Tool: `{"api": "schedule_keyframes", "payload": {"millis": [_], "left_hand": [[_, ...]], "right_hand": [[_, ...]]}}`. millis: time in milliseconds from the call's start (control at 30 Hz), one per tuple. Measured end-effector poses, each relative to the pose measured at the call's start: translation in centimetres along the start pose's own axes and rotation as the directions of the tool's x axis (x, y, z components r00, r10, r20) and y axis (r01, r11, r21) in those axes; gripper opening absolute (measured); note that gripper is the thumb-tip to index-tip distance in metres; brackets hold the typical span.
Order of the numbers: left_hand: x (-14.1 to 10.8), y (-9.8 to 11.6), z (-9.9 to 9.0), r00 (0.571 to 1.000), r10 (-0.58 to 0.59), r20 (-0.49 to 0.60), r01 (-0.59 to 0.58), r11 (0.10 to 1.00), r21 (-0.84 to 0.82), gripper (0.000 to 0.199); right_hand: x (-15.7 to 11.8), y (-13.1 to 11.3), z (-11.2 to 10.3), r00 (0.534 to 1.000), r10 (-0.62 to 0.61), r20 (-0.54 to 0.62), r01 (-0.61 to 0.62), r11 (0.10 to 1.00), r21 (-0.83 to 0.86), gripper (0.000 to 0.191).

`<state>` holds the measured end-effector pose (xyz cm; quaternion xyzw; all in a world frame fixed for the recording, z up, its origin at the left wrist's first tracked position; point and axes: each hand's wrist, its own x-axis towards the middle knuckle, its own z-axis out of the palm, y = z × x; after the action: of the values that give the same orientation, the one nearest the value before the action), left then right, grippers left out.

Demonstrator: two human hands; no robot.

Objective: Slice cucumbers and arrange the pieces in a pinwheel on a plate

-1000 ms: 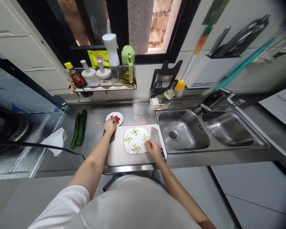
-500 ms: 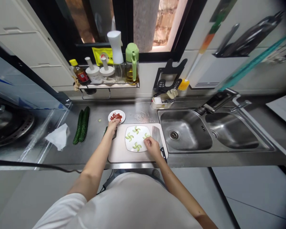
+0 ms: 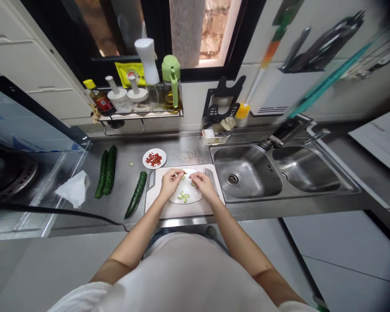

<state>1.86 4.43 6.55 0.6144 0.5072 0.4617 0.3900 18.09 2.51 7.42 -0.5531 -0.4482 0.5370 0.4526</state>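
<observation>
A white plate (image 3: 195,197) with green cucumber slices (image 3: 183,197) in pinwheel shapes rests on the pale cutting board (image 3: 156,212). Over the plate's upper left, my left hand (image 3: 171,182) pinches a small red piece (image 3: 184,173) between thumb and fingertips. My right hand (image 3: 203,184) is closed above the plate's right side, fingertips together; whatever it may hold is too small to name. Both hands partly cover the slices. Beyond the board sits a small white dish (image 3: 146,159) of chopped red pieces (image 3: 154,159).
One cucumber (image 3: 135,195) lies left of the board, two more (image 3: 108,171) farther left, near a crumpled white tissue (image 3: 74,188). A double sink (image 3: 247,171) is at the right. Bottles stand on a rack (image 3: 139,115) behind.
My left hand has moved from the dish of red pieces to over the plate, uncovering the single cucumber. My right hand is now closer to the plate's upper middle. The view has shifted slightly.
</observation>
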Motion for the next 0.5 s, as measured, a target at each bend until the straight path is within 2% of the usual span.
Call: {"api": "schedule_keyframes", "payload": {"millis": [100,267,500], "left_hand": [[-0.8,0.8,0.7,0.996,0.090,0.016,-0.091,0.992,0.089,0.022],[-1.2,1.1,1.0,0.983,0.184,0.024,-0.185,0.966,0.182,0.021],[-1.4,1.0,1.0,0.965,0.258,0.040,-0.260,0.939,0.223,0.020]], "right_hand": [[-0.2,-0.9,-0.2,0.997,0.064,0.039,-0.067,0.995,0.068,0.032],[-0.5,-1.1,-0.4,0.983,0.174,0.064,-0.180,0.978,0.105,0.033],[-0.7,-1.5,-0.5,0.969,0.215,0.119,-0.232,0.960,0.154,0.030]]}}
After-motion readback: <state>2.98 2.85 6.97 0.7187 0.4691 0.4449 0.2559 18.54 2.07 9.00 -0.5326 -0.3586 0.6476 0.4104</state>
